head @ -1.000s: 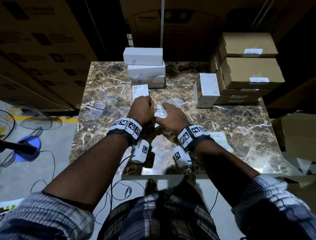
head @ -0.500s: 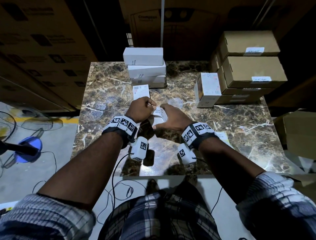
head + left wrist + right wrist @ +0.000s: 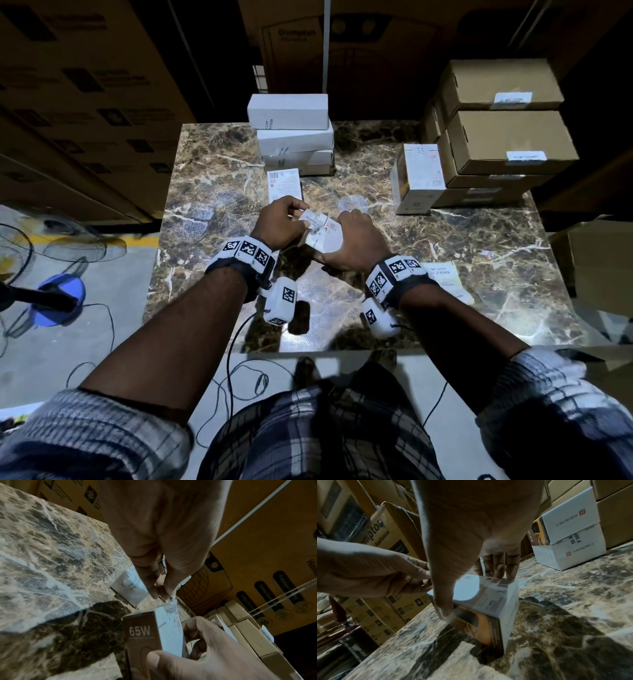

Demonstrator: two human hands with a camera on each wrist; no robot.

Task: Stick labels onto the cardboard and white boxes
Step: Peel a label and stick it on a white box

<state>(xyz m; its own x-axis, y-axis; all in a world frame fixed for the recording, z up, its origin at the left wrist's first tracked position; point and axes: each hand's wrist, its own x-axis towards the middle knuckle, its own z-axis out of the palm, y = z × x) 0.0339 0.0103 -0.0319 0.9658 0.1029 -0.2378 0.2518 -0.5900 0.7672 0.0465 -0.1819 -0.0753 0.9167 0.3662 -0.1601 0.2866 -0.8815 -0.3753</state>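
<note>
The right hand (image 3: 356, 245) grips the small white box (image 3: 324, 238) on the worktop (image 3: 479, 240). The left hand (image 3: 279, 222) fingers pinch a label (image 3: 313, 217) just above it (it could land crooked or wrinkle).

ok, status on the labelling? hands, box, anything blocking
Right hand grips small white box on table. Left hand pinches label at box top. Not pressed flat. Nothing blocking.

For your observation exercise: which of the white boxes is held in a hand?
The small white box marked 65W, gripped by the right hand; the other white boxes rest untouched on the marble table.
</note>
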